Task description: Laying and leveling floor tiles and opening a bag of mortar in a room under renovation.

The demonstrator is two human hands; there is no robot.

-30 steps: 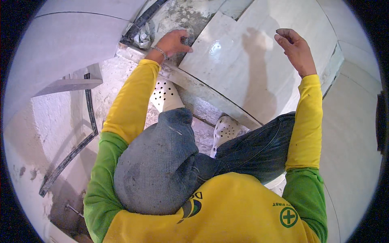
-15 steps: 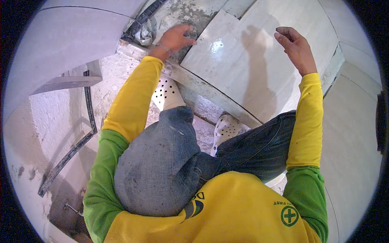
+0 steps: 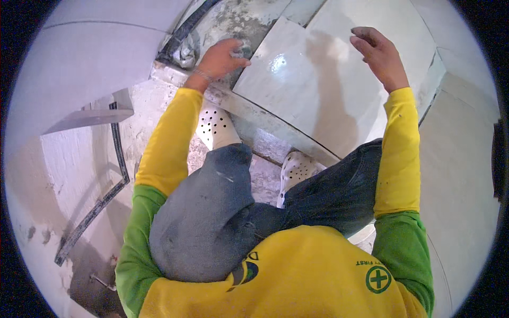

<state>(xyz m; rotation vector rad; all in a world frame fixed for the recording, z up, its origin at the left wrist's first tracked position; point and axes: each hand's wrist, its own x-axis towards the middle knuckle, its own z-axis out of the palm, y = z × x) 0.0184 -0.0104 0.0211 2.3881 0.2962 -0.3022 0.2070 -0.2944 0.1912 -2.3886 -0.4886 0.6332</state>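
Tile: large, light, glossy; lies flat on top of raised ledge, ahead of the person, stepped cut at its upper L edge. Bright light reflection on L part; shadow of R arm and hand falls across mid. surface.

L hand: at L edge of tile, above rough concrete. Thumb spread from bent fingers, med. gap; thumb tip overlaps tile edge in view. Contact: cannot tell. Grey patch btwn thumb and fingers is blurred; cannot tell if held obj. or concrete behind.

R hand: raised over R part of tile, apart from it. Fingers bent, thumb close to fingertips, narrow gap, nothing seen btwn; fingertips dark w/ dirt.

Adj. to L hand, upper L: dark bar, slanted, w/ crumpled plastic beside it.

Below ledge: white clogs w/ round holes, L clog and R clog. Nearer: blue jeans, knees bent; yellow shirt, sleeves green upper, yellow lower.

Far L: bent black strip along rough wall.
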